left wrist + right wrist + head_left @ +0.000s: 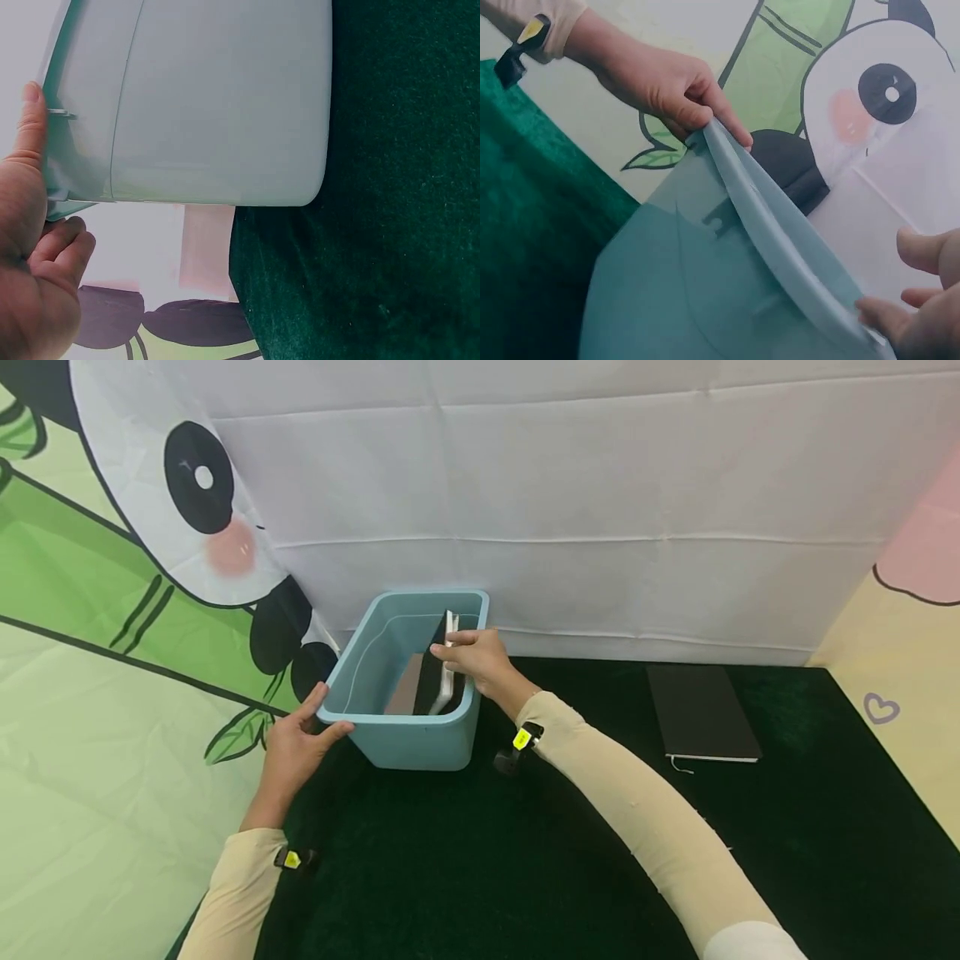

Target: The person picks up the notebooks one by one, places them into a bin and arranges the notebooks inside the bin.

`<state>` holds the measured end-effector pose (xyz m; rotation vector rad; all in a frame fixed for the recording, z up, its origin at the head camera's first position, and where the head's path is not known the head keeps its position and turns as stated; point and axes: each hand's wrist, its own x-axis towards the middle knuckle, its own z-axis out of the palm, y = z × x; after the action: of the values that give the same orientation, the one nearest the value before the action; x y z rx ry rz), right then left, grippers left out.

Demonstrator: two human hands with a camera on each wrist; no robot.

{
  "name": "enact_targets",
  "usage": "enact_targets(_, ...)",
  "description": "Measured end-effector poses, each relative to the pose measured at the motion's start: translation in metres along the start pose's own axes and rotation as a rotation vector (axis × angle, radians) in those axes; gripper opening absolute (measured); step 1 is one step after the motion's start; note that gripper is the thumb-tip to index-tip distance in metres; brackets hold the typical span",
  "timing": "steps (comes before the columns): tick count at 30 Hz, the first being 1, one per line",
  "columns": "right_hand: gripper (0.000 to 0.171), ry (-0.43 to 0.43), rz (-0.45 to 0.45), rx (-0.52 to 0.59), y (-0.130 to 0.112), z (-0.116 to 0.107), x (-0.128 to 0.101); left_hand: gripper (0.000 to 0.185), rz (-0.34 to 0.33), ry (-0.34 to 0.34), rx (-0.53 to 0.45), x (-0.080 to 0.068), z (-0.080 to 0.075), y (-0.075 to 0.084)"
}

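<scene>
Two hands are at the blue bin (420, 739) on my feed: the left hand (296, 752) clasps its near-left rim, thumb over the edge, while the right hand (480, 660) pinches a black notebook (433, 672) standing tilted inside, and another notebook (701, 710) lies well apart on the green mat (487, 860).

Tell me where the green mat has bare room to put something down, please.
Bare mat lies between the blue bin and the black notebook, and across the near side. Crowded: the bin, where the right hand holds a book and the left hand grips the rim.
</scene>
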<state>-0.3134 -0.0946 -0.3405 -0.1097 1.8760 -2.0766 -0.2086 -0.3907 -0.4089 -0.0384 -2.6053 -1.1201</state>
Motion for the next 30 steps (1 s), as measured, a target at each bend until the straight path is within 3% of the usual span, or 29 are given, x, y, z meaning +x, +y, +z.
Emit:
enact_targets(4, 0.051, -0.031, -0.017, 0.026, -0.007, -0.018, -0.01, 0.083, 0.0, 0.003, 0.004, 0.0, 0.0, 0.0)
enact_targets(8, 0.053, -0.099, -0.047, 0.059, -0.011, -0.051, -0.02, 0.084, -0.01, -0.007, -0.003, 0.0, 0.0, 0.0)
enact_targets(15, 0.056, -0.141, -0.143, -0.138, -0.002, -0.136, -0.048, 0.084, -0.015, -0.001, -0.004, 0.0, 0.001, -0.001)
enact_targets(22, 0.061, -0.009, -0.167, -0.34, 0.023, -0.216, -0.081, 0.082, -0.002, 0.012, 0.006, 0.0, 0.004, -0.002)
enact_targets(30, 0.076, 0.216, -0.08, -0.624, 0.053, -0.285, -0.114, 0.082, -0.002, 0.006, 0.006, 0.0, 0.003, -0.002)
